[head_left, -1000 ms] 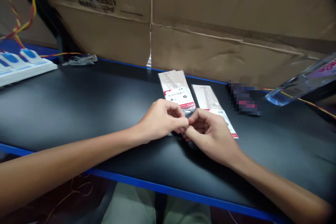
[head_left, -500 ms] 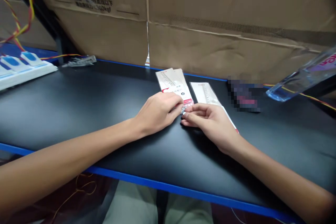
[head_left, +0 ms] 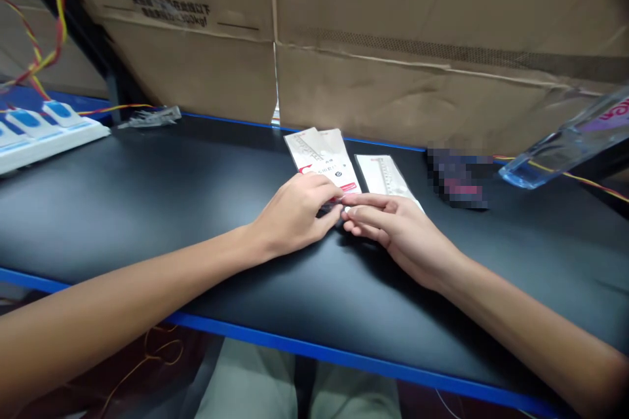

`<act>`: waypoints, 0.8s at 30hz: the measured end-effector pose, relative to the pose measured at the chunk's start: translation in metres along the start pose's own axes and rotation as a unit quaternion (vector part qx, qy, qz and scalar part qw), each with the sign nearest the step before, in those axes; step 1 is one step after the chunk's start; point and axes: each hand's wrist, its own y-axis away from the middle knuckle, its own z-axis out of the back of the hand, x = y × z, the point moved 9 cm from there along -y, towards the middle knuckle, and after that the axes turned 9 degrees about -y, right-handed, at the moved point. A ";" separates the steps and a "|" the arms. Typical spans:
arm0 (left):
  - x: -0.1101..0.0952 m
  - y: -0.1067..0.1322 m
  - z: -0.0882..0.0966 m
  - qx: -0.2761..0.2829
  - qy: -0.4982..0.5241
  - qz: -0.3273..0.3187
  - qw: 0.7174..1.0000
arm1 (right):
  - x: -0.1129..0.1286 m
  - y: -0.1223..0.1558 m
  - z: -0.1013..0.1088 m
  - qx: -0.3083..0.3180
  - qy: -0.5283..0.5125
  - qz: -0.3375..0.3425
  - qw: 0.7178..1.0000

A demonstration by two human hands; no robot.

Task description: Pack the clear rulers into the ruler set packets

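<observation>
A flat white-and-beige printed packet (head_left: 337, 160) with red marks lies on the black tabletop in front of me, with what looks like a clear sleeve around it. At its near end my left hand (head_left: 309, 209) is closed, thumb and fingers curled on the packet's edge. From the other side my right hand (head_left: 388, 222) pinches at that same end, its fingertips meeting those of the left. The near edge is mostly covered by my fingers. Just to the right, a similar packet (head_left: 383, 173) lies partly behind my right hand.
Tall cardboard boxes (head_left: 196, 65) line the back of the black table (head_left: 122, 209). A white power strip (head_left: 54, 141) with plugs and twisted cords is at left, near a crumpled clear plastic piece (head_left: 154, 116). On the right are a blurred dark object (head_left: 459, 180) and a clear bottle (head_left: 555, 154).
The packet's far end has swung slightly left. My right index finger has straightened toward the left fingertips, and the pinkish-silver near end of the packet is now more covered.
</observation>
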 end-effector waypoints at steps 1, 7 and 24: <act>0.000 0.000 0.000 0.000 -0.002 -0.002 1.000 | 0.000 0.000 0.000 -0.001 0.001 0.001 1.000; 0.003 -0.002 0.009 -0.026 0.021 0.012 0.999 | 0.001 0.004 -0.003 0.000 0.031 0.016 0.999; 0.025 0.001 0.000 0.043 0.225 0.197 0.953 | 0.043 0.037 -0.031 0.027 0.422 0.363 0.830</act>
